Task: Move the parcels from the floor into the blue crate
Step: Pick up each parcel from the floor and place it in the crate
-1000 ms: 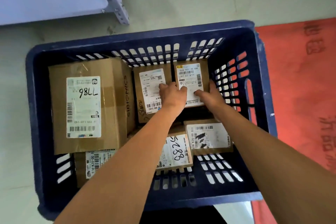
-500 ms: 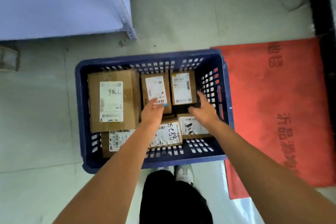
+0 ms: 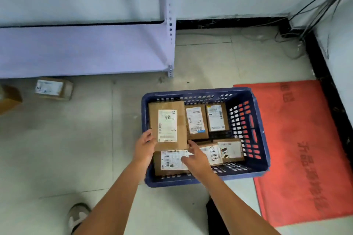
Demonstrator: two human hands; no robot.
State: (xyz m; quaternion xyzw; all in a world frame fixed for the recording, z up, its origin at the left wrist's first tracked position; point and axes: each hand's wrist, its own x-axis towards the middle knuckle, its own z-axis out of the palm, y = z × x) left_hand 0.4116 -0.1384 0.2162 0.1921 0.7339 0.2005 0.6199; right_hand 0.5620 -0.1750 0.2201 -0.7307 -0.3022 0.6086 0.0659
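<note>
At the near left corner of the blue crate [image 3: 254,174], two bare hands reaching in from above. Left hand [image 3: 144,146] against the near left corner of the large "98LL" parcel [image 3: 167,125], fingers loosely extended along its edge, apparently touching rather than gripping. Right hand [image 3: 193,156] just beside it, fingers spread and relaxed, hovering over or resting on the flat labelled parcel [image 3: 168,160] at the crate's near side; contact hard to confirm. Nothing pinched in either hand.

Inside the crate, further out: two small upright-labelled parcels at the far side, a "5288" parcel [image 3: 213,153] and another small box to its right, near the perforated wall.

Still on the floor, well apart from the crate: a small labelled parcel [image 3: 53,88] far to the left beside the shelving leg [image 3: 170,25], long axis running left to right, and part of another box [image 3: 9,99] at the left edge. Left hand clearly the nearer one for that reach. Red mat [image 3: 298,149] to the crate's right.
</note>
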